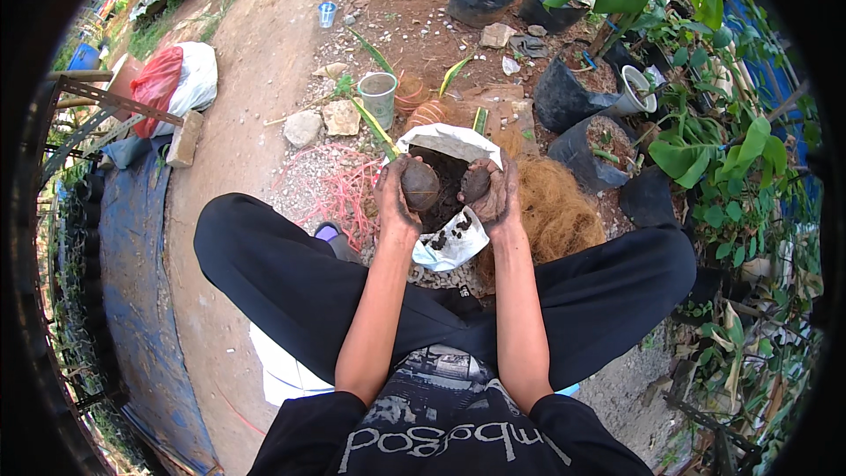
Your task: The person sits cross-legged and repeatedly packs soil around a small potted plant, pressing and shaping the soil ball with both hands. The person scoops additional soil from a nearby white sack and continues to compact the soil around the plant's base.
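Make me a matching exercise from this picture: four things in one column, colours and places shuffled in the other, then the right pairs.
Things
1. Plastic strings
2. Round clump
3. Bag
4. Fibre heap

Colours and places
A. White, open, with dark soil inside
B. Brown, to the right of the bag
C. Pink, in a tangle to the left of the bag
D. Dark brown, held in the left hand

Right pairs: 1-C, 2-D, 3-A, 4-B

The bag point(458, 251) looks plastic (creased), the soil point(448, 183) matt, crumbly.
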`<state>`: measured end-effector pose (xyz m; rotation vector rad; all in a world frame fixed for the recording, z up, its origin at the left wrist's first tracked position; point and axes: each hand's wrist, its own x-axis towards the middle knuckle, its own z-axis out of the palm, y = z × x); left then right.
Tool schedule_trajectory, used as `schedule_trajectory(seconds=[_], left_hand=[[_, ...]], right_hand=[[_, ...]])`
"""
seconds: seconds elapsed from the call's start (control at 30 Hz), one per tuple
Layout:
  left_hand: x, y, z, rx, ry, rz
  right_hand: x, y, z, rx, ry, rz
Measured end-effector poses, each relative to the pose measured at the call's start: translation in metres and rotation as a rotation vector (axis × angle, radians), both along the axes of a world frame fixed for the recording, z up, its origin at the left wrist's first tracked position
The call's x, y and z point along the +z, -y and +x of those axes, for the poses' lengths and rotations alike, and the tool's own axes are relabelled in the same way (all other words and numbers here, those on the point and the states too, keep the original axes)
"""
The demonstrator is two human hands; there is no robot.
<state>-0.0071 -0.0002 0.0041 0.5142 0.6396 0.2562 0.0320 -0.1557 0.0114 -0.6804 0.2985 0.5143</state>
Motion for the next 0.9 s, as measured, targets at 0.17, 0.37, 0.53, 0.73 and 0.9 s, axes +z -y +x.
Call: schedule_trajectory(seconds=[0.17,0.37,0.53,0.73,0.9], left_hand=[[-0.001,-0.001,0.001,0.009,-0.041,-0.023],[0.0,0.002,-0.001,-0.018,0.001,-0.174],[0.004,0.005,-0.002,-0.164,0.102,-0.114],[0.001,0.008,-0.003,-0.24,0.205,-0.041],[0.0,0.009,-0.003,-0.296,0.247,-0.082]], right_hand=[[0.035,0.004,-0.002,0.119,0.282,-0.21],[0.071,-0.005,-0.014,0.205,0.411,-0.289],[0.063,-0.013,-0.014,0.294,0.499,-0.281],[0.049,-0.01,-0.01,0.257,0.726,-0.598],[0.044,-0.008,-0.012,0.226,0.671,-0.542]])
